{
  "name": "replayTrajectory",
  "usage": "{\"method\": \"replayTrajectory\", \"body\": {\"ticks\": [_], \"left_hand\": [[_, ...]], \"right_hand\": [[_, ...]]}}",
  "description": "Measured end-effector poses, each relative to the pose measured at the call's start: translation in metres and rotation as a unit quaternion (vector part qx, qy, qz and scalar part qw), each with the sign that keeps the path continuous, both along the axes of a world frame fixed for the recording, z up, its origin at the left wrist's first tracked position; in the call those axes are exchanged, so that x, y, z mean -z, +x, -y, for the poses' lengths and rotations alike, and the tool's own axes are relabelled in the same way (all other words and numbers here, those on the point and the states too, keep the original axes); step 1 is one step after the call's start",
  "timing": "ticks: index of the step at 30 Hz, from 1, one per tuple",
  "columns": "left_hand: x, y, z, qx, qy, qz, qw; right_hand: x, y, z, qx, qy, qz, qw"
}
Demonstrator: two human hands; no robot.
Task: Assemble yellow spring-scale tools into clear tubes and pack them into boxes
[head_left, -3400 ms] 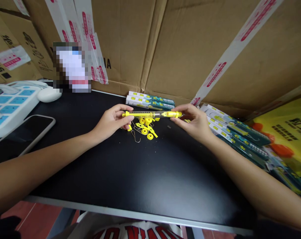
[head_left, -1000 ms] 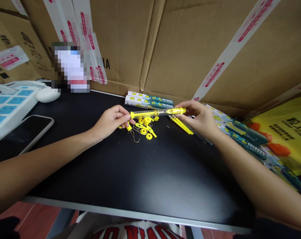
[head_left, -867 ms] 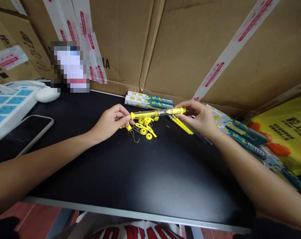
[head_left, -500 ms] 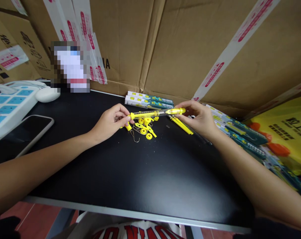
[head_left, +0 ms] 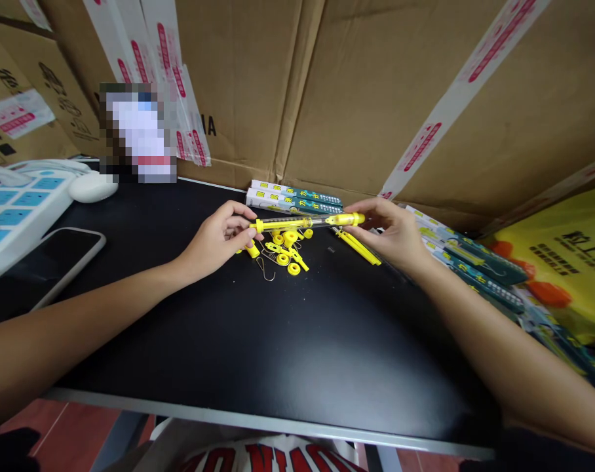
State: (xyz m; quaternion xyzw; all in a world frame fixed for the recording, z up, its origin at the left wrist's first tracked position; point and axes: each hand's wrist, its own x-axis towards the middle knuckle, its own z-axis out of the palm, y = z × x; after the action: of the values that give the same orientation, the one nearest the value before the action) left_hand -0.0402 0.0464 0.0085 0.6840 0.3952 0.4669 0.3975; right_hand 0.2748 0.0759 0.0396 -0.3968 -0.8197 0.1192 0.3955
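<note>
A clear-tubed spring scale (head_left: 321, 221) with yellow ends is held level above the desk between my two hands. My left hand (head_left: 223, 236) pinches its left yellow end between thumb and fingers. On the right, the yellow cap is gripped by the thumb and fingertips of my right hand (head_left: 394, 231). Beneath the tube lies a loose pile of yellow plastic parts (head_left: 290, 239), with rings among them. A bent wire hook (head_left: 265, 270) rests at the pile's front. Near my right hand are thin yellow strips (head_left: 360, 247) and a tiny spring (head_left: 331, 249).
Printed spring scale boxes (head_left: 292, 195) lie at the back, and more boxes (head_left: 469, 262) line the right side. A phone (head_left: 42, 269) and a white power strip (head_left: 32, 203) occupy the left. Cardboard cartons (head_left: 248, 85) wall off the rear; a yellow bag (head_left: 567, 255) sits far right.
The spring scale has shifted very slightly left along with both hands, and its inner parts look a little changed in position. Both grips stay the same.
</note>
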Motion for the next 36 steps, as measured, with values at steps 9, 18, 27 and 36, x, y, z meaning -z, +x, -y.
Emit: {"method": "replayTrajectory", "body": {"ticks": [9, 18, 27, 36], "left_hand": [[0.001, -0.001, -0.002, -0.011, 0.003, -0.008, 1.0], [0.003, -0.002, -0.002, -0.039, 0.008, 0.0, 0.999], [0.003, -0.001, -0.001, -0.031, -0.006, -0.005, 0.999], [0.001, 0.0, -0.001, -0.032, -0.013, 0.005, 0.999]], "right_hand": [[-0.005, -0.003, 0.006, -0.014, -0.107, -0.068, 0.992], [-0.007, -0.009, 0.006, -0.052, -0.277, -0.103, 0.954], [-0.002, -0.018, 0.01, -0.015, -0.307, -0.094, 0.947], [-0.003, -0.022, 0.011, 0.019, -0.329, -0.122, 0.936]]}}
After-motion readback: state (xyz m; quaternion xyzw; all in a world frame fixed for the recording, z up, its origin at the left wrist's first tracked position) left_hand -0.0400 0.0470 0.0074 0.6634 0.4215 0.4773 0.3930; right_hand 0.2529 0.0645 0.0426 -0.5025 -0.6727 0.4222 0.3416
